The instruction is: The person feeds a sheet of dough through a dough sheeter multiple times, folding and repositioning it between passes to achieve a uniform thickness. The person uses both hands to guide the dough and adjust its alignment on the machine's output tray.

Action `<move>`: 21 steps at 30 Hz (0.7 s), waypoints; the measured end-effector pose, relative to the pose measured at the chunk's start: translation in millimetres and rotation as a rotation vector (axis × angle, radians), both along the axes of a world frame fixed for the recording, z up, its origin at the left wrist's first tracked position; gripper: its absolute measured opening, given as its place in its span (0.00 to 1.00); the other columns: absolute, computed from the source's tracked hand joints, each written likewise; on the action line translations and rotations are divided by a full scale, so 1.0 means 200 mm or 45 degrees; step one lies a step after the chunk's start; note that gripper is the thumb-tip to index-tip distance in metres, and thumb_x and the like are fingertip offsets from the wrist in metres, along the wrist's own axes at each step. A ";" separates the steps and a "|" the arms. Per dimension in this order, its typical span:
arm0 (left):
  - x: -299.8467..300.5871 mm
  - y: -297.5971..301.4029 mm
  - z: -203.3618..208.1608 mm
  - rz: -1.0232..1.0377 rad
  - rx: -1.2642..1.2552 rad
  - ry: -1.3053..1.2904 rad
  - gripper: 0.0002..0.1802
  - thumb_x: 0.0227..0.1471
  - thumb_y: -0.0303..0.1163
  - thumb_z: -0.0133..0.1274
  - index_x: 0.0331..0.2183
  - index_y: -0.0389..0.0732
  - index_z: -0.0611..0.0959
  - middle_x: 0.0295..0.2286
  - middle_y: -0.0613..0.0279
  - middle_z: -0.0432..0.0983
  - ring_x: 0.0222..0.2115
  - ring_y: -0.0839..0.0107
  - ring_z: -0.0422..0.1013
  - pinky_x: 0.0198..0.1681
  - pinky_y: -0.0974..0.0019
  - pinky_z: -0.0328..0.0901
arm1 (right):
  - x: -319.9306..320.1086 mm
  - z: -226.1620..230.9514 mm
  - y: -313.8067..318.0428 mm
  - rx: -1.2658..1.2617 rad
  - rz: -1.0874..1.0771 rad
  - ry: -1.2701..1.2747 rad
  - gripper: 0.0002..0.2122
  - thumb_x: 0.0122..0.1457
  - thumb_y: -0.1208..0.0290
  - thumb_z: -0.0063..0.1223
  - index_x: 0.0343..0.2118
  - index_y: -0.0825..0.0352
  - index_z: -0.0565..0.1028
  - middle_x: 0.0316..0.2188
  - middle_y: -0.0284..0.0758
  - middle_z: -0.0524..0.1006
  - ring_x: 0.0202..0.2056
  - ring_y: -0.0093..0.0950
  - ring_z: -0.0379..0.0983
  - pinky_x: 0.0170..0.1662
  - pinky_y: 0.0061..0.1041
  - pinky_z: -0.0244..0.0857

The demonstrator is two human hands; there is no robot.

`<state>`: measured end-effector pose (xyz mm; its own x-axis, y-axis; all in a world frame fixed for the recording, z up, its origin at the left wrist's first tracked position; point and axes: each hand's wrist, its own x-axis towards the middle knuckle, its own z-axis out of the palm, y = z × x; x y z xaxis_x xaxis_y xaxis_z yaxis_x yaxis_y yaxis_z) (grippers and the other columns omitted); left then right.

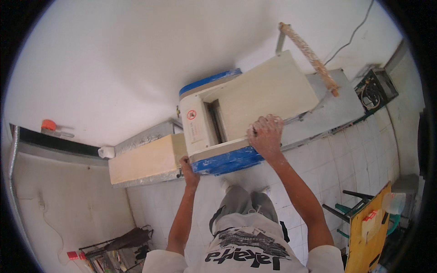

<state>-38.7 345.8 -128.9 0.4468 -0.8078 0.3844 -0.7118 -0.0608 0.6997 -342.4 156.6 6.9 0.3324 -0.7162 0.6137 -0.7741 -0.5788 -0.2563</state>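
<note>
In front of me stands a white and blue machine [196, 122] with a dark roller slot [215, 121] and a cream feed plate [268, 98]; it looks like a dough sheeter. My right hand [266, 135], dusted with white powder, curls over the near side rim beside the plate. Something small and dark shows between its fingers, too hidden to name. At the machine's near left corner, my left hand [190, 173] is closed, with what it grips hidden. A cream, block-shaped piece [143, 159] lies left of that hand, on a metal tray.
A brown roller [312, 59] on a metal arm rises above the plate's far right end. Grey metal surface [337, 102] extends right. A yellow board [368, 232] and dark stool legs stand lower right. A rack [120, 252] is lower left; an orange object [48, 124] sits far left.
</note>
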 end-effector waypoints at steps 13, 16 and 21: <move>0.05 -0.01 -0.16 -0.056 -0.151 0.270 0.21 0.55 0.32 0.59 0.42 0.33 0.66 0.33 0.53 0.62 0.34 0.56 0.61 0.40 0.57 0.60 | -0.02 0.01 -0.01 -0.054 0.018 -0.026 0.09 0.55 0.66 0.55 0.24 0.65 0.79 0.32 0.37 0.77 0.45 0.36 0.70 0.57 0.46 0.55; 0.13 -0.03 -0.23 -0.047 -0.253 0.433 0.18 0.53 0.28 0.57 0.40 0.35 0.66 0.31 0.56 0.62 0.32 0.60 0.60 0.38 0.58 0.59 | 0.03 0.01 0.00 -0.042 0.018 -0.037 0.09 0.55 0.65 0.55 0.24 0.65 0.80 0.32 0.37 0.77 0.45 0.36 0.70 0.58 0.46 0.55; 0.05 -0.07 -0.25 -0.016 -0.273 0.181 0.16 0.50 0.22 0.54 0.39 0.36 0.66 0.30 0.57 0.62 0.29 0.64 0.60 0.34 0.61 0.58 | -0.03 -0.02 0.00 0.078 -0.003 0.010 0.12 0.56 0.63 0.55 0.27 0.67 0.82 0.36 0.40 0.78 0.50 0.40 0.70 0.61 0.49 0.53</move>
